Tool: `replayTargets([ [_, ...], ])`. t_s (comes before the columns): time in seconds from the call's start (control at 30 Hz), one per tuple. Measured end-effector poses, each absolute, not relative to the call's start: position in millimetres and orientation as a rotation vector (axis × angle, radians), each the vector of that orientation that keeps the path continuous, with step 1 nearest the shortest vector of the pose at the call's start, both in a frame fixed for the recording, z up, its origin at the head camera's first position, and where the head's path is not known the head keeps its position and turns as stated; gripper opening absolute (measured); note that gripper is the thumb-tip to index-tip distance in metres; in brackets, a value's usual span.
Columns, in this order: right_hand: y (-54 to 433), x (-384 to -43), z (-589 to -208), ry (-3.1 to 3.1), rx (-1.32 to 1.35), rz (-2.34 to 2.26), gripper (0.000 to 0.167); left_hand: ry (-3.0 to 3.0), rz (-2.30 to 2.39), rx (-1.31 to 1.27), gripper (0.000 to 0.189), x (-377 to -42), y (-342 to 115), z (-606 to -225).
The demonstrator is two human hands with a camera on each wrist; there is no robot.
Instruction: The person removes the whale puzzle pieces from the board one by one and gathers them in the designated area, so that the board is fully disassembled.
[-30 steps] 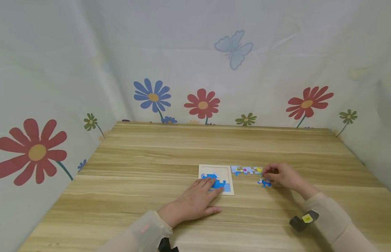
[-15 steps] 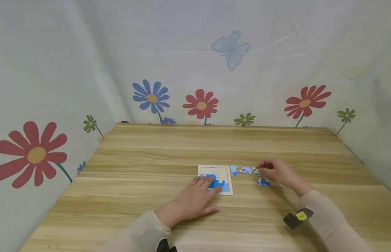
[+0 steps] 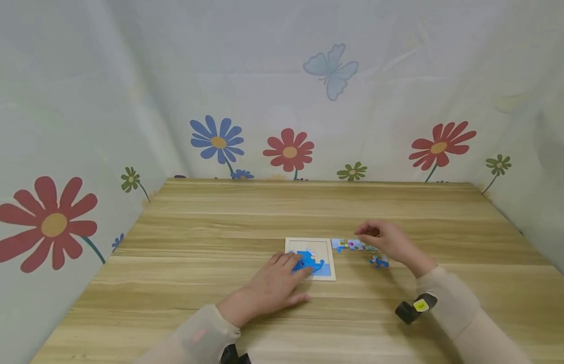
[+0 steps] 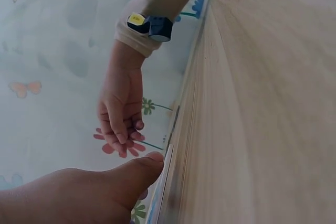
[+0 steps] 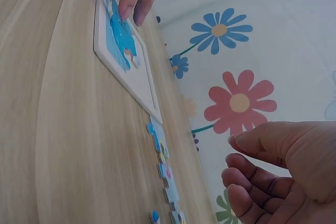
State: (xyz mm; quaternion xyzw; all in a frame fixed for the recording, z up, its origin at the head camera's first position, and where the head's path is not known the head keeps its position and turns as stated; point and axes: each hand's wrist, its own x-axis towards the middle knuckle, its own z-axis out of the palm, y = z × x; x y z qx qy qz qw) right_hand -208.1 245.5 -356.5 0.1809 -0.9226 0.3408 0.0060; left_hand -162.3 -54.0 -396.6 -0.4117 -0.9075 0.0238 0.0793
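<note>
My left hand (image 3: 270, 283) rests on the left side of a square wooden puzzle tray (image 3: 333, 268), fingertips touching the blue pieces (image 3: 308, 262) fitted in its lower half. The bare board shows in its upper part. Right of the tray lies a row of loose jigsaw pieces (image 3: 339, 244), with another blue piece (image 3: 380, 261) below its right end. My right hand (image 3: 393, 242) hovers over that row, partly covering it. In the right wrist view, its fingers (image 5: 244, 169) are loosely curled, thumb apart from them, and nothing shows between.
The wooden table (image 3: 218, 212) extends around the tray on all sides. Behind it hangs a white cloth (image 3: 245, 91) printed with flowers and a butterfly. Each wrist carries a small black camera (image 3: 414, 309).
My right hand has moved left and up from the right end of the piece row, rising above it. My left hand has slid slightly left, showing more of the blue pieces.
</note>
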Motion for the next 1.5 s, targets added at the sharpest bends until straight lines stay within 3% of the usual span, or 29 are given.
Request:
replayTargets([
  [1.5, 156.6, -224.7, -389.4, -2.927, 0.743, 1.156, 0.012, -2.750, 0.003, -1.263, 0.055, -163.0, -65.4, -403.3],
])
